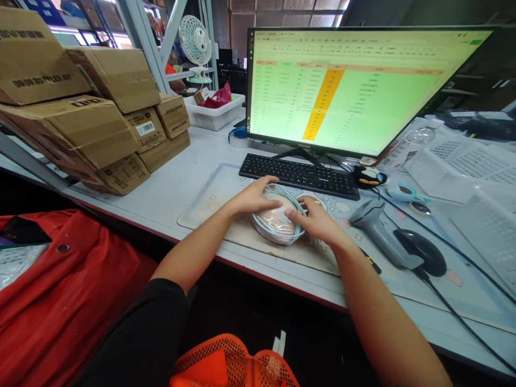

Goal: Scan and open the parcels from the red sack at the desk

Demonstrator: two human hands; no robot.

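A coiled pale blue cable in a clear plastic bag [277,221] lies on the patterned desk mat [201,199], just in front of the black keyboard [299,174]. My left hand [250,199] rests on the bag's left and top edge, fingers curled over it. My right hand [318,220] presses on its right side, fingertips on the plastic. Both hands hold the bag down against the mat.
A monitor [355,88] showing a green spreadsheet stands behind the keyboard. A grey barcode scanner [379,231] and black mouse [423,250] lie to the right. Stacked cardboard boxes [92,118] fill the left, a white basket [215,113] behind. Red bags [60,301] sit below.
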